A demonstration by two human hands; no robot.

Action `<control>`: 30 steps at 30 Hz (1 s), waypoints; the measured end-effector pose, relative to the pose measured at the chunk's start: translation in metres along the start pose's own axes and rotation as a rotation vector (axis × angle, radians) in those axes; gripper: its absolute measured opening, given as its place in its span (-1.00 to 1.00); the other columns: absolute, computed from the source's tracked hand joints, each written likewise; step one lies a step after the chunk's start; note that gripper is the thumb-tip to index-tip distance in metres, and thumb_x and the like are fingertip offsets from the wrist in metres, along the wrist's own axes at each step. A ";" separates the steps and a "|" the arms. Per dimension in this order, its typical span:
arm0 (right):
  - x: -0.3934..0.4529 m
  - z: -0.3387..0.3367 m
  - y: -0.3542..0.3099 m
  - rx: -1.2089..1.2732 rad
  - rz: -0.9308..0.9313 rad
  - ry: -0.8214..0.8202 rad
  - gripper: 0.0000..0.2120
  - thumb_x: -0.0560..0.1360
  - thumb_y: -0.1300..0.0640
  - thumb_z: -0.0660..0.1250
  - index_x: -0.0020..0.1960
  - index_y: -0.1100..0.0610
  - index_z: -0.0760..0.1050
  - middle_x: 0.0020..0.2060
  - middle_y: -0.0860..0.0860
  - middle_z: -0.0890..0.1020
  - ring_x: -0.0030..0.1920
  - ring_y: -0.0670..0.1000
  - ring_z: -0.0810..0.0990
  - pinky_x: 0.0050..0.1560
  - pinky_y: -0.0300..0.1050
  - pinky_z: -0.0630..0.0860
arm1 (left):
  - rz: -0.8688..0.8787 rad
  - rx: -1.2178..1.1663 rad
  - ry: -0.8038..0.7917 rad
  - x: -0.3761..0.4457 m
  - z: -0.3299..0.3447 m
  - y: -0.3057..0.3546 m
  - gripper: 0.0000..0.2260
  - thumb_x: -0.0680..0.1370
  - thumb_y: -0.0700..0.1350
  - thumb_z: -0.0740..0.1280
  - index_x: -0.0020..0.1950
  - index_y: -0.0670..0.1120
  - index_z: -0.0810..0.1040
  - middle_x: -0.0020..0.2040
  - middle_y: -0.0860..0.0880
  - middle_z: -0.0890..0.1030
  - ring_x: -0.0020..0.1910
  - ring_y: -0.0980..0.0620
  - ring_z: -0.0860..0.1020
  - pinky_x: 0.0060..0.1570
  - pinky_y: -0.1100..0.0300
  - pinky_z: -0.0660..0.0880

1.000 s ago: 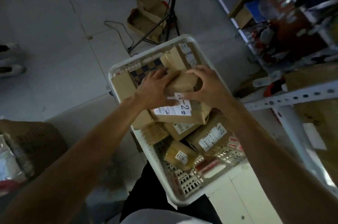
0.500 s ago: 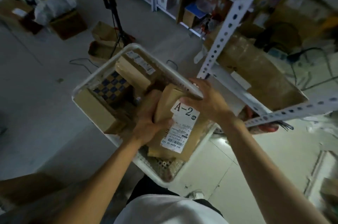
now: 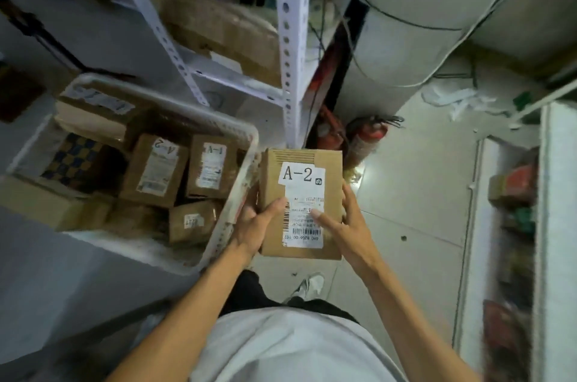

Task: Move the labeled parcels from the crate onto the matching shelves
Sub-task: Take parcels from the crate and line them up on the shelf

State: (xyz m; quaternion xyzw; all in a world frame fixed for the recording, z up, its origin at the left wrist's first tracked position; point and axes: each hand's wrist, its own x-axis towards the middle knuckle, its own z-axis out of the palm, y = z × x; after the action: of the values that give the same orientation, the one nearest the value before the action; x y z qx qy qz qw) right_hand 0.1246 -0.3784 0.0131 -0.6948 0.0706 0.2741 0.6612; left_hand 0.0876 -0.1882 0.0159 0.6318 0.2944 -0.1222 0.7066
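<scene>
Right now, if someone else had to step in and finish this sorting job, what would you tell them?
Left hand and right hand: both grip the A-2 parcel, held outside the crate, over the floor in front of the shelf rack.
In the crate: another A-2 box, an A-1 box, plus several parcels whose labels are unreadable.
Done: one A-2 parcel lifted out.
Left: shelve it on the A-2 shelf, whose markings aren't visible, then sort the rest.
</scene>
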 end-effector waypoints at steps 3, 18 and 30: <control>-0.019 -0.046 0.006 0.031 -0.009 0.155 -0.15 0.36 -0.11 0.54 0.53 -0.22 0.17 0.30 -0.11 0.57 0.16 -0.06 0.66 0.09 0.01 0.65 | 0.112 0.114 -0.095 -0.006 0.056 0.008 -0.50 0.50 0.02 0.45 0.36 0.16 0.33 0.17 0.18 0.59 0.07 0.29 0.61 -0.05 0.40 0.53; -0.070 -0.158 -0.013 0.067 -0.127 0.830 -0.21 0.46 0.09 0.51 0.55 -0.05 0.14 0.14 -0.11 0.62 0.01 -0.21 0.67 -0.18 -0.31 0.61 | 0.356 0.633 -0.815 0.033 0.215 0.072 -0.26 0.45 0.04 0.51 0.41 0.35 0.08 0.16 0.34 0.49 0.05 0.49 0.52 -0.14 0.56 0.45; -0.044 -0.221 -0.071 -0.022 -0.136 1.135 -0.03 0.34 -0.18 0.51 0.58 -0.17 0.02 0.21 -0.12 0.59 0.11 -0.12 0.63 0.12 0.03 0.63 | 0.538 0.649 -1.093 0.081 0.322 0.130 -0.19 0.39 0.15 0.53 0.39 0.49 0.02 0.27 0.25 0.50 0.22 0.29 0.53 0.07 0.33 0.53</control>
State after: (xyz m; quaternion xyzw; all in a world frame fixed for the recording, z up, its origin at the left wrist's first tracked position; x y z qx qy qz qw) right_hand 0.1838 -0.5938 0.0910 -0.7431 0.3668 -0.1844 0.5284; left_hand 0.3074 -0.4604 0.0850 0.7103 -0.3226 -0.3254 0.5344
